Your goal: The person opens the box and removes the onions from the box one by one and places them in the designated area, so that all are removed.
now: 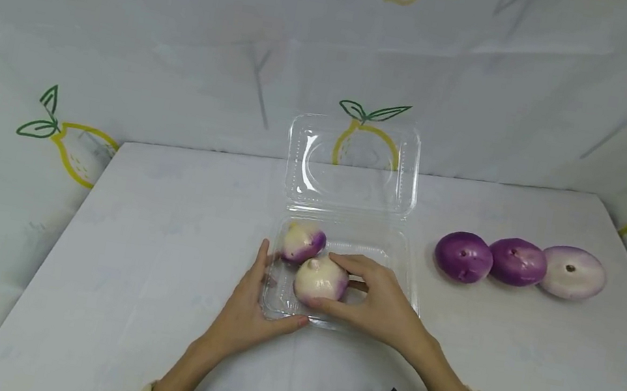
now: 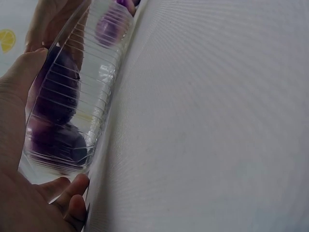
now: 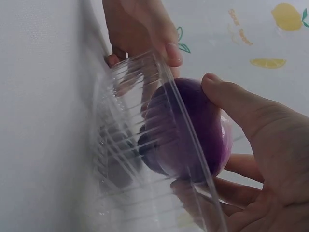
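In the head view a hinged clear plastic container (image 1: pixel 395 264) lies on the table with its lid raised. Inside, a smaller purple-and-white onion (image 1: pixel 298 244) sits at the back left. My right hand (image 1: pixel 388 305) grips a larger pale onion (image 1: pixel 319 282) with purple sides, low over the tray beside the first. Whether this onion touches the bottom I cannot tell. Spread along the container's front left corner, my left hand (image 1: pixel 250 313) touches it, the thumb at the front rim and the fingers at the left wall. The right wrist view shows the gripped onion (image 3: pixel 212 130) partly behind the clear wall.
To the container's right stand three more onions in a row: a dark purple one (image 1: pixel 463 256), a purple one (image 1: pixel 517 262) and a pale one (image 1: pixel 574 274). The raised lid (image 1: pixel 348 191) leans near the lemon-printed cloth (image 1: pixel 204 66) behind the white table (image 1: pixel 160 218).
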Available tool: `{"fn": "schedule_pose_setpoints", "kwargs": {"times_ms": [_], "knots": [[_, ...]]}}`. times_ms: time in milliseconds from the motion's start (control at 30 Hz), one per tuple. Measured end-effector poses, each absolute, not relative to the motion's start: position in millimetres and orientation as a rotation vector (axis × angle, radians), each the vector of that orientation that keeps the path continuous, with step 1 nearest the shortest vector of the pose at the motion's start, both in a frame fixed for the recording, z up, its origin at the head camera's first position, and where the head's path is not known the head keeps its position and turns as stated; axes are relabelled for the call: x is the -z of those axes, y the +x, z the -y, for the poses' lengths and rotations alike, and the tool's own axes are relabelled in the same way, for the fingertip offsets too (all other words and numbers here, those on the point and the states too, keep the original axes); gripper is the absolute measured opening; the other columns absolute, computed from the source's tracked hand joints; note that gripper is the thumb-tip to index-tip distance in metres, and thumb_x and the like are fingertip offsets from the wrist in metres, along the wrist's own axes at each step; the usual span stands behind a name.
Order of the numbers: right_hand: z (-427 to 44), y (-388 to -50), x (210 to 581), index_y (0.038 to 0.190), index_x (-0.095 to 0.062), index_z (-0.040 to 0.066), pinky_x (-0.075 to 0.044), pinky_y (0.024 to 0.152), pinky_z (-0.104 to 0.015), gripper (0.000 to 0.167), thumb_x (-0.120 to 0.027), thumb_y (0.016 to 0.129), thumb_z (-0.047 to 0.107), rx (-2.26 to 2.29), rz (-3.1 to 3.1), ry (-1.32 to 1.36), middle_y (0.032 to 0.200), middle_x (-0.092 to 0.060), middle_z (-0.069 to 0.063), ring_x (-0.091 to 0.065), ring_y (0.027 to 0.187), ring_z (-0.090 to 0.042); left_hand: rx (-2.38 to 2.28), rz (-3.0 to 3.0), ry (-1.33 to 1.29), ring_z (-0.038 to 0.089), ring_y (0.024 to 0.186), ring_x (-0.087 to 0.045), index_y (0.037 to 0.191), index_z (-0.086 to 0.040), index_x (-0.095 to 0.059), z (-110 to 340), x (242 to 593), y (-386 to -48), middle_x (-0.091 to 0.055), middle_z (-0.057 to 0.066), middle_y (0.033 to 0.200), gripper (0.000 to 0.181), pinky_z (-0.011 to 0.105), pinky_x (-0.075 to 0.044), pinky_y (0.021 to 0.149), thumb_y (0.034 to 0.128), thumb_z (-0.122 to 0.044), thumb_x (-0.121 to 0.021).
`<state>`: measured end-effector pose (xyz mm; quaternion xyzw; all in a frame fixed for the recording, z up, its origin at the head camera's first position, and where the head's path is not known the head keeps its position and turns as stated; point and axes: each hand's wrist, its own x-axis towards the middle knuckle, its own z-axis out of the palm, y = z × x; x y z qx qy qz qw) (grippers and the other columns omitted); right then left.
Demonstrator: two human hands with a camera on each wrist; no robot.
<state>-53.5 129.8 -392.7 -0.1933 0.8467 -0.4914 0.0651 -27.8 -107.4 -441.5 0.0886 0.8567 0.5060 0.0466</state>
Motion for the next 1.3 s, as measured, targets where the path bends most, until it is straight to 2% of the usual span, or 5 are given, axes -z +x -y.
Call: {"fn": "schedule_pose_setpoints", "kwargs": {"times_ms": [433, 800, 1033, 1100, 1300], "knots": [[-156, -46, 386, 0.135, -0.066, 0.006, -0.059, 0.094, -0.038, 0.067, -0.091, 0.077, 0.030, 1.471, -2.703, -0.588, 0.131, -0.069, -0.009, -0.066, 0.122, -0.026, -1.557, -2.581, 0.199, 0.029, 0.135, -0.049, 0.166, -0.012, -0.004, 107, 441, -26, -0.039, 0.013, 0.163, 0.133, 0.056, -0.037, 0.116, 0.0699, -0.039, -0.093], [-174, -38, 380, 0.137, -0.065, 0.009, -0.058, 0.095, -0.035, 0.069, -0.092, 0.076, 0.025, 1.463, -2.788, -0.527, 0.132, -0.067, -0.006, -0.063, 0.121, -0.019, -1.548, -2.582, 0.192, 0.023, 0.124, -0.051, 0.166, -0.012, -0.004, 107, 440, -26, -0.040, 0.009, 0.162, 0.134, 0.052, -0.041, 0.109, 0.0696, -0.040, -0.093], [-191, -31, 378, 0.137, -0.064, 0.006, -0.050, 0.095, -0.009, 0.067, -0.092, 0.076, 0.015, 1.530, -2.831, -0.482, 0.132, -0.066, -0.009, -0.057, 0.119, 0.005, -1.530, -2.598, 0.205, 0.030, 0.134, -0.050, 0.166, -0.012, -0.003, 107, 441, -27, -0.039, 0.011, 0.163, 0.134, 0.056, -0.039, 0.114, 0.0702, -0.042, -0.092], [-196, -29, 377, 0.137, -0.063, 0.005, -0.048, 0.094, -0.005, 0.067, -0.091, 0.076, 0.012, 1.561, -2.838, -0.459, 0.132, -0.065, -0.011, -0.053, 0.117, 0.012, -1.527, -2.604, 0.208, 0.031, 0.135, -0.049, 0.166, -0.012, -0.003, 107, 441, -27, -0.039, 0.011, 0.163, 0.134, 0.056, -0.039, 0.114, 0.0702, -0.042, -0.092], [-209, -24, 373, 0.138, -0.062, 0.002, -0.044, 0.094, -0.002, 0.071, -0.091, 0.074, 0.006, 1.560, -2.916, -0.409, 0.135, -0.061, -0.016, -0.048, 0.122, 0.015, -1.526, -2.597, 0.206, 0.028, 0.133, -0.050, 0.166, -0.014, -0.002, 107, 442, -27, -0.039, 0.009, 0.164, 0.134, 0.056, -0.040, 0.113, 0.0706, -0.042, -0.092]]}}
